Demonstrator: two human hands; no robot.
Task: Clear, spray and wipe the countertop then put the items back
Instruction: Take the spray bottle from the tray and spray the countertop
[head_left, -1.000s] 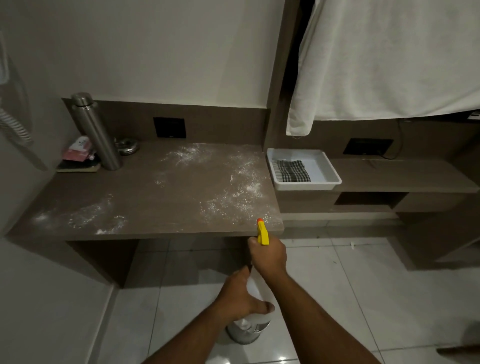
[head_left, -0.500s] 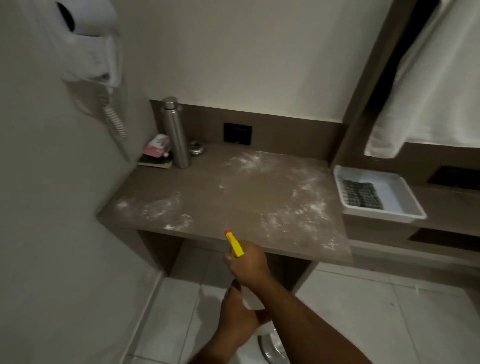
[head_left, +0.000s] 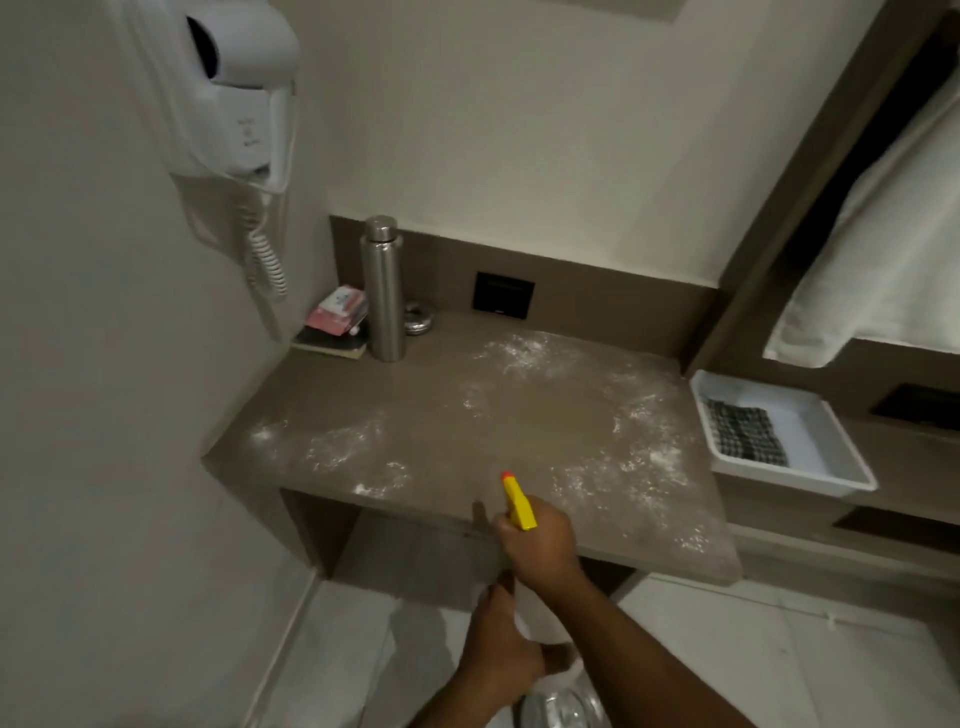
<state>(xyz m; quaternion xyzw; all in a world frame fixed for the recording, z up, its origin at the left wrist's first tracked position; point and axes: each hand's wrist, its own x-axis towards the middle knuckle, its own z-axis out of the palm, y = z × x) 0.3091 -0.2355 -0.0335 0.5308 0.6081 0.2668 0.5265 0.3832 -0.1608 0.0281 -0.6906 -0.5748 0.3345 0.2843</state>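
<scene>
- steel bottle (head_left: 383, 291) and packets (head_left: 336, 310) stand in the countertop's (head_left: 426, 410) back left corner; best spare them.
- left hand (head_left: 501, 657) cups the spray bottle (head_left: 535, 618) base.
- right hand (head_left: 540, 545) grips its yellow trigger head (head_left: 518, 503), aimed at the powder (head_left: 613, 441); sweep evenly.

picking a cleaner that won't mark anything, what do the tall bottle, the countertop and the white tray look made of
Tall bottle: probably stainless steel, a brushed silver body with soft streaky reflections.
Countertop: brown, matte, faintly grained; laminate or stone-look, the picture cannot settle which. White powder is scattered over it.
White tray: likely plastic, smooth with thin walls and rounded corners.
</scene>
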